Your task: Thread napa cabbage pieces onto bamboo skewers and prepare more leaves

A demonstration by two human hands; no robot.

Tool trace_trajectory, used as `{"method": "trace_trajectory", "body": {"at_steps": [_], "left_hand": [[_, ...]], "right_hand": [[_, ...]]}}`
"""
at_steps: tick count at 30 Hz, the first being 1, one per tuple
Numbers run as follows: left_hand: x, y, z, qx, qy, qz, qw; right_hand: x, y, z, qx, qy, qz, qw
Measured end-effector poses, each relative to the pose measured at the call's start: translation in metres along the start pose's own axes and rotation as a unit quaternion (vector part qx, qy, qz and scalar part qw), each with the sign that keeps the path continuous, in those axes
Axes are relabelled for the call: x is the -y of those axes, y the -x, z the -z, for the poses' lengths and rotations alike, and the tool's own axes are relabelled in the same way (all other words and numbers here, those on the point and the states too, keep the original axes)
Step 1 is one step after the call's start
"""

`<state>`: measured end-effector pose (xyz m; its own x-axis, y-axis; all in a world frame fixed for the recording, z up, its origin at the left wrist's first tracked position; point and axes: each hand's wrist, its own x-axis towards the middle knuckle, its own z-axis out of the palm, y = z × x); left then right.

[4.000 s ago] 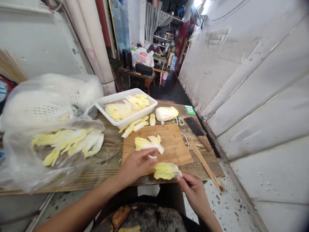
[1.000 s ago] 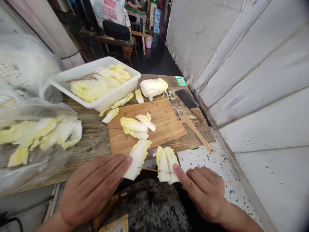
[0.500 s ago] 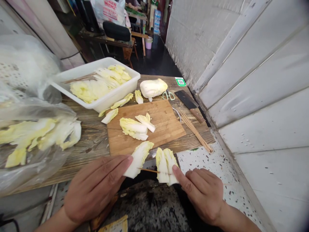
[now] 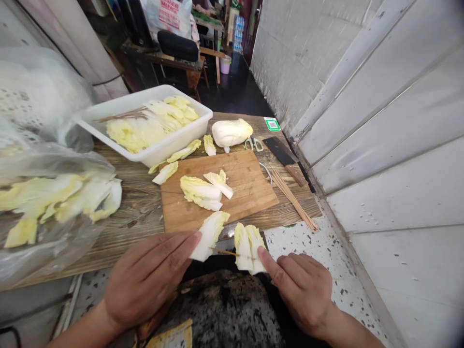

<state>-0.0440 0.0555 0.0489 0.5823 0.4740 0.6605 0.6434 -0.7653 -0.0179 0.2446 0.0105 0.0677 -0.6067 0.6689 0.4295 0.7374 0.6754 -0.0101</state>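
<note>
My left hand (image 4: pixel 148 278) pinches a pale cabbage leaf (image 4: pixel 210 234) by its white stem end, just below the table's front edge. My right hand (image 4: pixel 299 287) pinches a thin bamboo skewer (image 4: pixel 224 252) that carries two folded cabbage leaves (image 4: pixel 248 246). The skewer's free tip touches the leaf in my left hand. Both hands hover over my lap. On the wooden cutting board (image 4: pixel 250 186) lie more cut cabbage pieces (image 4: pixel 203 191).
A white tray (image 4: pixel 181 137) of skewered cabbage stands at the back left. A cabbage chunk (image 4: pixel 232 132), scissors (image 4: pixel 253 143), a cleaver (image 4: pixel 284 153) and a bundle of skewers (image 4: pixel 292 197) lie on the right. Bagged leaves (image 4: pixel 61 198) fill the left. A white wall runs along the right.
Since four seconds ago I picked up a leaf from the board edge and brought both hands over my lap. In the last second the skewer tip reached the left leaf.
</note>
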Motion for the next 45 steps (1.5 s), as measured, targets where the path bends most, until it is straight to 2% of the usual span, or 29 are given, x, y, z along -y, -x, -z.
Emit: {"method": "trace_trajectory", "body": {"at_steps": [8, 16, 20, 34, 45], "left_hand": [[0.001, 0.005, 0.0, 0.006, -0.001, 0.004, 1.0], [0.005, 0.014, -0.002, 0.047, 0.004, -0.001, 0.999], [0.004, 0.014, -0.002, 0.036, 0.017, 0.023, 0.999], [0.0, 0.001, -0.001, 0.019, 0.007, 0.006, 1.0], [-0.004, 0.005, -0.001, 0.005, 0.014, -0.006, 1.0]], "right_hand": [[0.001, -0.007, 0.0, 0.003, 0.011, 0.007, 1.0], [0.0, -0.006, -0.001, 0.014, 0.017, 0.01, 1.0], [0.0, -0.007, 0.002, 0.007, 0.005, 0.009, 1.0], [0.001, 0.0, 0.003, 0.013, 0.014, 0.002, 1.0], [0.004, 0.0, 0.003, 0.009, 0.023, 0.015, 1.0]]}}
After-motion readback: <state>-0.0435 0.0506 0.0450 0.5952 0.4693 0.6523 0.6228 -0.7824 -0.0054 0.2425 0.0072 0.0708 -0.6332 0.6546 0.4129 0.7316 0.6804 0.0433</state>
